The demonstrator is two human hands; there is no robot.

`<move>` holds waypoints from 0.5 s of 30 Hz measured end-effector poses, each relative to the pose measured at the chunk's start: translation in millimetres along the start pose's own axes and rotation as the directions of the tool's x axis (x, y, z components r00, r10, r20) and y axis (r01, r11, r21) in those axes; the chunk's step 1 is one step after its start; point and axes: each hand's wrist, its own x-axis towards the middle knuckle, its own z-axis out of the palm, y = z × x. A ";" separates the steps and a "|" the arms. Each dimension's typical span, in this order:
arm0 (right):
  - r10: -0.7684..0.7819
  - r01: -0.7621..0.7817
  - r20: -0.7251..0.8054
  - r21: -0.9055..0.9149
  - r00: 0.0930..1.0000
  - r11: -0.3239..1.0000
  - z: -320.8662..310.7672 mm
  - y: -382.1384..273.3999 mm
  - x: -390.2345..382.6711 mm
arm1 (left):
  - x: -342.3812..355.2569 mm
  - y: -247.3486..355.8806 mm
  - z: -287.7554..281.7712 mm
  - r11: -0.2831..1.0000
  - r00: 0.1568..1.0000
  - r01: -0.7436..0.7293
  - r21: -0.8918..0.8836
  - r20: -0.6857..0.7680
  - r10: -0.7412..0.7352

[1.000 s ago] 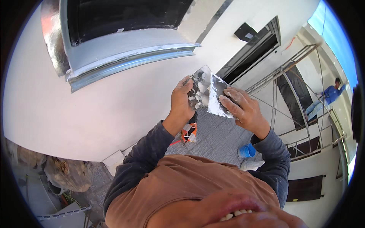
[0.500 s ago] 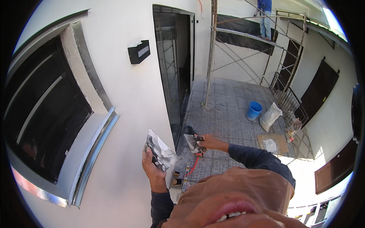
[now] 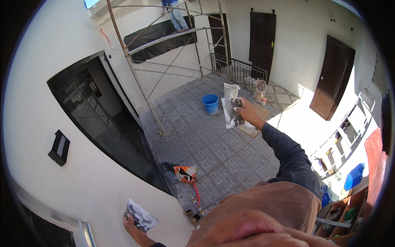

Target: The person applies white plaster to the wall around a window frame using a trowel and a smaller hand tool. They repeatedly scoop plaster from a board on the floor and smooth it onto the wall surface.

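At the lower left my left hand (image 3: 131,224) is closed on a flat plate (image 3: 144,215) smeared with white putty, close to the white wall (image 3: 96,197). My right hand (image 3: 248,111), its arm stretched forward, grips a wide putty knife (image 3: 230,114). White paste and dark bare patches show on that blade. Behind the putty knife, partly hidden by it and my hand, lies a piece of cardboard (image 3: 263,110) with white powder on it. A blue bucket (image 3: 210,105) and a white sack (image 3: 231,89) stand on the paved floor just beyond the blade.
A scaffold (image 3: 133,70) rises at the back, with a person (image 3: 176,17) standing on its plank. A glass sliding door (image 3: 94,107) and a black wall lamp (image 3: 60,147) are at left. An orange-and-white bag (image 3: 186,173) and a spirit level (image 3: 196,204) lie below. Buckets and crates (image 3: 345,210) are at right.
The view has swung right. My right hand has moved forward and right with the putty knife, away from the plate. My left hand with the plate is now farther left and lower in view.
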 end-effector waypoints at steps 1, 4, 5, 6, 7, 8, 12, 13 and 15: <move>-0.210 0.195 -0.158 -0.104 0.965 0.975 -47.0 -14.1 11.4 | 9.9 -2.2 7.1 1.000 0.990 -0.023 -0.015 0.136 0.025; -0.363 0.153 -0.488 -0.418 0.794 0.896 -193.0 -86.4 30.6 | 43.2 -19.7 59.5 0.999 0.966 0.001 0.051 0.259 -0.014; -0.366 0.115 -0.579 -0.424 0.729 0.898 -243.6 -120.1 29.1 | 48.5 -26.0 78.6 0.997 0.960 0.011 0.078 0.279 -0.032; -0.440 0.109 -0.620 -0.496 0.650 0.861 -293.0 -154.8 22.3 | 51.6 -30.2 95.4 0.994 0.953 0.016 0.105 0.300 -0.047; -0.486 0.173 -0.665 -0.480 0.567 0.860 -343.7 -192.3 15.3 | 53.6 -32.2 112.8 0.992 0.941 0.014 0.122 0.334 -0.054; -0.473 0.069 -0.728 -0.510 0.497 0.857 -390.7 -228.1 3.5 | 52.8 -32.8 129.8 0.991 0.928 0.009 0.132 0.369 -0.057; -0.593 -0.144 -0.788 -0.615 0.166 0.776 -531.6 -346.5 -64.8 | 38.6 -32.6 177.4 0.987 0.868 0.008 0.161 0.488 -0.087; -0.613 -0.219 -0.778 -0.627 0.136 0.748 -553.6 -367.9 -83.4 | 35.4 -32.7 183.6 0.985 0.856 0.012 0.170 0.508 -0.099; -0.642 -0.390 -0.759 -0.626 0.108 0.675 -589.9 -408.3 -123.7 | 31.0 -33.8 192.8 0.984 0.835 0.023 0.175 0.538 -0.115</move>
